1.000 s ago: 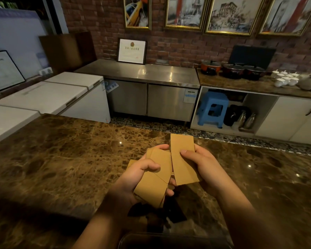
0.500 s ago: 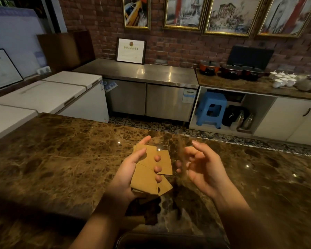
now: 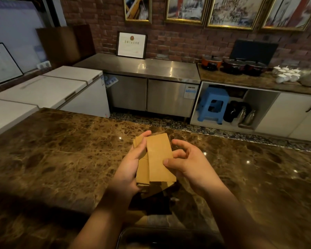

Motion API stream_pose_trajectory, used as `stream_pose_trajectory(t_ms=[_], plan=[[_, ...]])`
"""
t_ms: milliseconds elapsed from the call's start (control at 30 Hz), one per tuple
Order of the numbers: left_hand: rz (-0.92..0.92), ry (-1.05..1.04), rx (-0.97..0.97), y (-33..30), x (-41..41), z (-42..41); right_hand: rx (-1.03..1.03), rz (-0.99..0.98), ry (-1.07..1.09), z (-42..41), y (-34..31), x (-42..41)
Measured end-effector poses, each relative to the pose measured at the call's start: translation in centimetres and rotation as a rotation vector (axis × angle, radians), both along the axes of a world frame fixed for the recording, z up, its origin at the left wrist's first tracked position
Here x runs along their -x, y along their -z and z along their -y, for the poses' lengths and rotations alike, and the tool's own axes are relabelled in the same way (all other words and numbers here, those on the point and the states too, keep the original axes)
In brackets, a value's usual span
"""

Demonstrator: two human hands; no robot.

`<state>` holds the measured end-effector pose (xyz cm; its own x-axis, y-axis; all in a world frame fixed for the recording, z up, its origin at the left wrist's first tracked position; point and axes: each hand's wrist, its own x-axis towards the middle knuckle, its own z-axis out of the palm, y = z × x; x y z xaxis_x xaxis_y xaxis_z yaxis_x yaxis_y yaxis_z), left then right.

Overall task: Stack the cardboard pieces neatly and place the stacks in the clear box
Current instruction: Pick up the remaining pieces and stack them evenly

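Observation:
Above the marble counter, my left hand grips a loose stack of tan cardboard pieces, thumb lying across the top. The top piece sits skewed over the ones below. My right hand is at the stack's right edge, thumb and forefinger touching the top piece, the other fingers curled and spread. The rim of the clear box shows at the bottom of the view, below my wrists; its inside is too dark to make out.
The brown marble counter stretches to both sides. Beyond its far edge are white chest freezers, a steel cabinet and a shelf with a blue stool.
My right hand let go of a long piece, opened, and has come back to the stack's right edge. The fanned pieces in my left hand are now gathered into a tighter, upright stack.

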<state>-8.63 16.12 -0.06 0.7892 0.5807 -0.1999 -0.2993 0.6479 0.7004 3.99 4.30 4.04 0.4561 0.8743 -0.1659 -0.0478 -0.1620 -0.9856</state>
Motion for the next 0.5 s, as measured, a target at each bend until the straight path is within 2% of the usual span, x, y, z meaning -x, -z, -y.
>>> stream_pose_trajectory(t_ms=[133, 300, 433, 500], plan=[[-0.02, 0.021, 0.042, 0.0, -0.2, 0.0, -0.033, 0.163, -0.017, 0.3, -0.5, 0.6], [-0.035, 0.001, 0.064, 0.3, 0.1, -0.5, -0.367, 0.234, 0.061, 1.2, -1.2, -0.2], [-0.025, 0.103, 0.055, 0.5, 0.1, -0.3, -0.198, 0.533, 0.042, 1.1, 0.4, 0.0], [-0.021, 0.145, 0.037, 0.5, -0.1, -0.2, -0.127, 0.614, 0.015, 0.9, 1.0, 0.1]])
